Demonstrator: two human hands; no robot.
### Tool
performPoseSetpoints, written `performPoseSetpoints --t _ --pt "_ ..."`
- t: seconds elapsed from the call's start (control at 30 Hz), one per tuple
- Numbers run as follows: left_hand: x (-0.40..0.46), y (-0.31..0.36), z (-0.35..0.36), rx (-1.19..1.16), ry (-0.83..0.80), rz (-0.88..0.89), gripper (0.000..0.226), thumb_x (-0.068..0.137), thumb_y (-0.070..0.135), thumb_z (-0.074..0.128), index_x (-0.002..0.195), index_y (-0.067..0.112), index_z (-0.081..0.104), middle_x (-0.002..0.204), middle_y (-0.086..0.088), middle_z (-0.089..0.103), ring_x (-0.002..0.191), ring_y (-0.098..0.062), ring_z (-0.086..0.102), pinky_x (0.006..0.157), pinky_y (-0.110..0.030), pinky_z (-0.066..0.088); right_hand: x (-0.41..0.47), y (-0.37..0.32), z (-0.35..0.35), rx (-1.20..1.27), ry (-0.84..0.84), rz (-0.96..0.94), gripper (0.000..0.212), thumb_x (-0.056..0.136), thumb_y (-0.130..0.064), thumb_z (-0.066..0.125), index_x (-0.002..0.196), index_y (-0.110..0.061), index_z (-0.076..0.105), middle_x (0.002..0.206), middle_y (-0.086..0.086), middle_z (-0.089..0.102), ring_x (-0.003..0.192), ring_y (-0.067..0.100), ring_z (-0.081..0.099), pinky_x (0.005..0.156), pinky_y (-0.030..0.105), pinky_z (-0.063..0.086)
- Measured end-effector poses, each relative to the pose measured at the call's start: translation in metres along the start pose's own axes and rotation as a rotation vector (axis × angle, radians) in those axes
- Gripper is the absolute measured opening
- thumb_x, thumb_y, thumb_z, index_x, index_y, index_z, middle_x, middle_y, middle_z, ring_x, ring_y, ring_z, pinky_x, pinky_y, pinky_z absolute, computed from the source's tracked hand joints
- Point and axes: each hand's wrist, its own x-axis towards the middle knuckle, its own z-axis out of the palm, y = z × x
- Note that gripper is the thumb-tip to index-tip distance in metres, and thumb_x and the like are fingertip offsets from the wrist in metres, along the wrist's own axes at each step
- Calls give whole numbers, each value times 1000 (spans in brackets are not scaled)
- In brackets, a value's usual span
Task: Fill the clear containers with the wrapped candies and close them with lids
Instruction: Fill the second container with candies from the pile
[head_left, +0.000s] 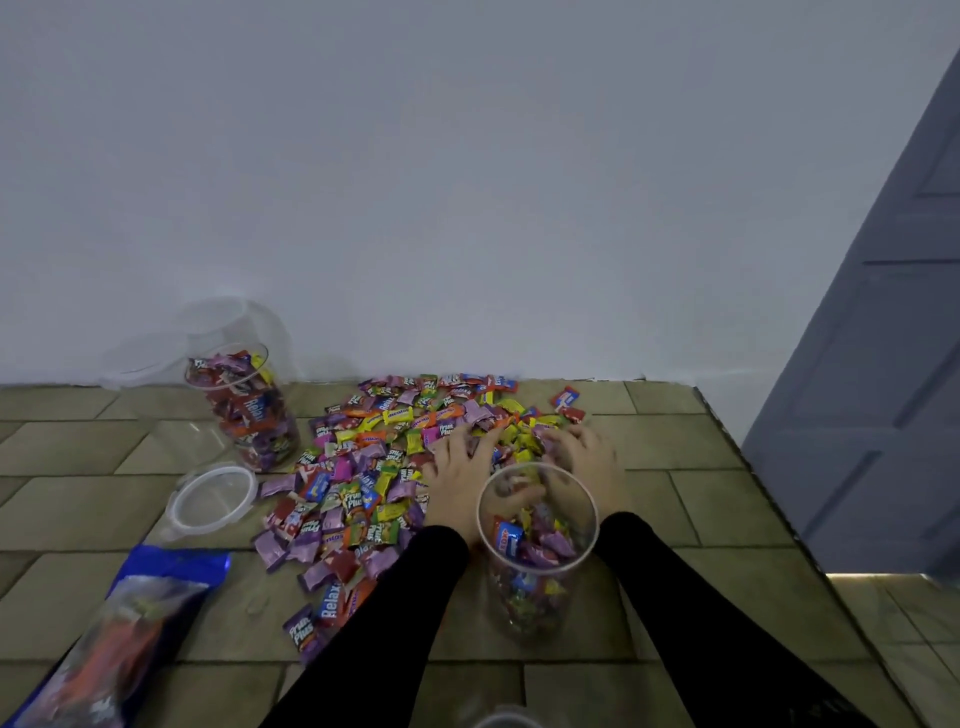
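I see both hands down in the pile of wrapped candies (395, 467) spread over the tiled floor (78, 447) by the white wall (467, 182). My left hand (457, 467) lies palm down on the sweets with fingers spread and slightly bent over them; whether it actually holds any I cannot tell. My right hand (582, 462) curls its fingers into the candies just behind the near clear container (535, 545), partly seen through its wall, so its grasp is unclear too. That container stands upright between my black sleeves (405, 597), open-topped and partly filled. A second clear container (244, 410), nearly full and also without a lid, stands to the left of the pile, near the wall. A clear lid (213, 499) lies flat on the floor just in front of it. A blue candy bag (119, 634) lies at the lower left, and a grey door (872, 364) stands on the right
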Motion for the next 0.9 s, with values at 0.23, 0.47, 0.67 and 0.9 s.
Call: performPoseSetpoints --t 0.23,0.47,0.67,0.9 --pt "19 2 15 136 25 26 109 54 87 5 149 36 23 157 -2 15 143 -29 13 113 -51 15 33 -6 15 -42 95 -17 37 96 -33 44 132 -27 50 144 4 38 138 26 27 110 46 27" --pt "35 2 23 156 90 -13 84 73 74 9 138 32 40 142 3 37 130 -23 32 103 -42 30 66 -11 21 -191 -131 110 56 97 -52 32 148 -28 28 159 12 11 146 35 4 112 55 15" --pt "44 2 15 63 31 -24 51 94 56 43 135 25 42 134 0 45 125 -24 42 98 -44 40 64 -13 28 -178 59 -38 42 99 -45 36 126 -20 57 121 8 57 110 30 50 84 40 43" --pt "38 6 -2 -36 121 -32 38 101 41 40 130 17 44 123 -3 52 111 -27 54 87 -40 40 58 -22 8 53 -5 92 31 97 -45 43 106 -20 60 91 4 67 86 25 62 61 28 38"
